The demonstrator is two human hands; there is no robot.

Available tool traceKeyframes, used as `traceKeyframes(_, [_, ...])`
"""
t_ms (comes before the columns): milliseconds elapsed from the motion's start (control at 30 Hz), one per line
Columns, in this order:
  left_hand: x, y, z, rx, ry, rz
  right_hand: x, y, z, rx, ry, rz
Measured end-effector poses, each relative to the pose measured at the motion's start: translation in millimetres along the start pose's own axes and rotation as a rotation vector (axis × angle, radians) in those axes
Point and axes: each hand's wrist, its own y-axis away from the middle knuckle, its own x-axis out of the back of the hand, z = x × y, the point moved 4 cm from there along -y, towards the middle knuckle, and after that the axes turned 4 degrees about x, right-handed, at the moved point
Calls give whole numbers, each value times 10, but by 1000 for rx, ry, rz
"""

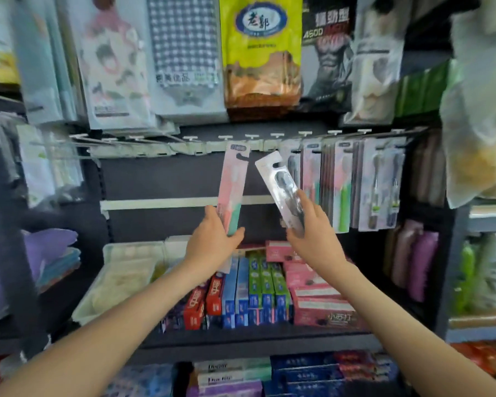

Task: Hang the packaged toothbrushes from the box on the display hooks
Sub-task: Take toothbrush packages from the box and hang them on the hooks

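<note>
Forearms (121, 325) up at the hook rail (252, 136), one toothbrush pack per hand.
Left hand (215, 239) grips the pink pack (233, 184) by its bottom end, so the hang-hole up top meets a hook; prob. on already, too blurred to tell. Right hand (312, 233) pinches the grey pack (279, 187) low and tilted, hole end aimed at the rail beside the hung packs (342, 181).
</note>
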Motion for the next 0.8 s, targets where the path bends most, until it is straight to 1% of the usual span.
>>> traceKeyframes(133, [-148,-61,110,-1,53,19,104,-149,162,-30,49,26])
traceKeyframes(333, [-367,-238,133,112,193,30,70,-431,373,-103,198,-71])
traceKeyframes(633, [-430,-463,228,115,153,77,-151,-830,570,-165,331,-87])
traceKeyframes(800, [-434,-484,210,96,118,79,-361,-933,618,-229,286,-76])
